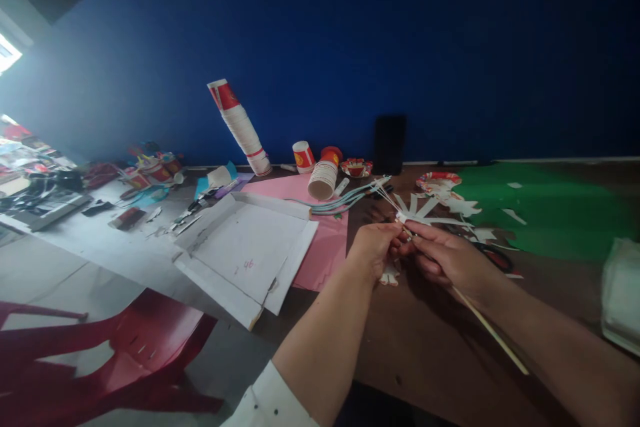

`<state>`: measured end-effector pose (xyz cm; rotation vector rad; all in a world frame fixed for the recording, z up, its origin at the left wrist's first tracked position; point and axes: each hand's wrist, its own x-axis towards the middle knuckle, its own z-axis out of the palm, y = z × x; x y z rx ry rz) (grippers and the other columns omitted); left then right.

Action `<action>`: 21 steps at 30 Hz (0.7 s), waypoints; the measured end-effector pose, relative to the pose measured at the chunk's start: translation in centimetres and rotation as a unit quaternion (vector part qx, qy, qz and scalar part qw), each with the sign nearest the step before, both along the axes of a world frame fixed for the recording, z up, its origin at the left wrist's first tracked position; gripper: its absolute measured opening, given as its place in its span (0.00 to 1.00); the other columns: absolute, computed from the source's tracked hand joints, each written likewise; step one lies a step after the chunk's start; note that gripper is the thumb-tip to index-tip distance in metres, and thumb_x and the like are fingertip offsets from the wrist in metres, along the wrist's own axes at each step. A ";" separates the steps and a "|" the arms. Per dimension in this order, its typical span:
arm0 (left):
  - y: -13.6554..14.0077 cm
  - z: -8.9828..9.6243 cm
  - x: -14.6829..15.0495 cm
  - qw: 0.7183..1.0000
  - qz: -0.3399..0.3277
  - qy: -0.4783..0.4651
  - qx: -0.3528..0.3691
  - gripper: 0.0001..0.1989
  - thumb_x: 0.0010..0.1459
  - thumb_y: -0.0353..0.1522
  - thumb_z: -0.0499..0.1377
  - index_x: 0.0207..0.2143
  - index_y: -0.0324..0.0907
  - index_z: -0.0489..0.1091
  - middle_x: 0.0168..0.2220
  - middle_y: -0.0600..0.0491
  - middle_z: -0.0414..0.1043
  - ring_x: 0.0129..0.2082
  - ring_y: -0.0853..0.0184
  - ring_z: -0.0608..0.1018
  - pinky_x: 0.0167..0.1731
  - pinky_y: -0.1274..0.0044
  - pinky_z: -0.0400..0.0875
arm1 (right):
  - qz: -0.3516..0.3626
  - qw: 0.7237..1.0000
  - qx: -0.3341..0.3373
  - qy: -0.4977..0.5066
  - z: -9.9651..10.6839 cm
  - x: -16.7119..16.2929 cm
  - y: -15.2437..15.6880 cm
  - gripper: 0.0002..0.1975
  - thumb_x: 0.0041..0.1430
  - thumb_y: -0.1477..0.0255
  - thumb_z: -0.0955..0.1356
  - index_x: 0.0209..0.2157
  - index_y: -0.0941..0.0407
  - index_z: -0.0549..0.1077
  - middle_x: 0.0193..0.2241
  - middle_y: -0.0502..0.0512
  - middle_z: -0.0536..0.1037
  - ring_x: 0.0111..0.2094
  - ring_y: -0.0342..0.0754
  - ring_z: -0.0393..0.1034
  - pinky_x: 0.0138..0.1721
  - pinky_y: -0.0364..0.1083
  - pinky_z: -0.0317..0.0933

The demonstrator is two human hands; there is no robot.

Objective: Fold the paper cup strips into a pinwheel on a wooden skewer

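Both of my hands meet above the brown table, fingers pinched close together. A thin wooden stick point(493, 333) runs out under my right hand point(447, 257), which grips it. Its upper end reaches the fingertips of my left hand point(375, 247), closed at the base of a white paper piece cut into strips point(423, 208). The strips fan out just beyond my fingers, and a few thin white strands spread up to the left. My fingers partly hide where stick and paper meet. Below the left fingers lies a small cut paper piece point(389, 273).
Left of my hands lies a shallow white box lid point(250, 250) on pink paper point(325, 257). Behind stand a leaning stack of paper cups point(243, 130) and a red cup point(303, 157). Scissors point(495, 255) and green paper point(560, 210) lie right; a red chair point(150, 340) stands left.
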<state>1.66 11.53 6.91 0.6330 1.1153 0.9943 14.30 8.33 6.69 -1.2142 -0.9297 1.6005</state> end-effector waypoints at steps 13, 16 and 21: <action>-0.1 0.7 0.3 0.999 0.039 0.031 0.004 0.16 0.58 0.26 0.61 0.18 0.39 0.63 0.17 0.60 0.59 0.14 0.79 0.57 0.18 0.82 0.52 | -0.007 1.000 0.012 -0.004 0.2 -0.4 -0.3 0.32 0.48 0.67 0.73 0.58 0.53 0.73 0.25 0.51 0.77 0.14 0.35 0.48 0.12 0.37 0.37; -0.2 0.8 0.3 0.998 0.050 0.030 0.003 0.16 0.59 0.25 0.60 0.19 0.39 0.62 0.17 0.60 0.58 0.14 0.78 0.57 0.18 0.82 0.53 | -0.006 1.000 0.014 0.001 0.0 -0.6 -0.3 0.32 0.47 0.67 0.73 0.57 0.53 0.73 0.26 0.50 0.77 0.14 0.35 0.48 0.12 0.37 0.36; -0.2 0.5 0.3 0.998 0.051 0.028 -0.002 0.14 0.56 0.27 0.63 0.20 0.39 0.64 0.18 0.58 0.62 0.16 0.77 0.61 0.18 0.82 0.54 | -0.011 1.000 0.020 0.013 -0.3 -0.5 -0.2 0.31 0.47 0.66 0.74 0.55 0.53 0.74 0.24 0.49 0.76 0.14 0.35 0.47 0.12 0.37 0.36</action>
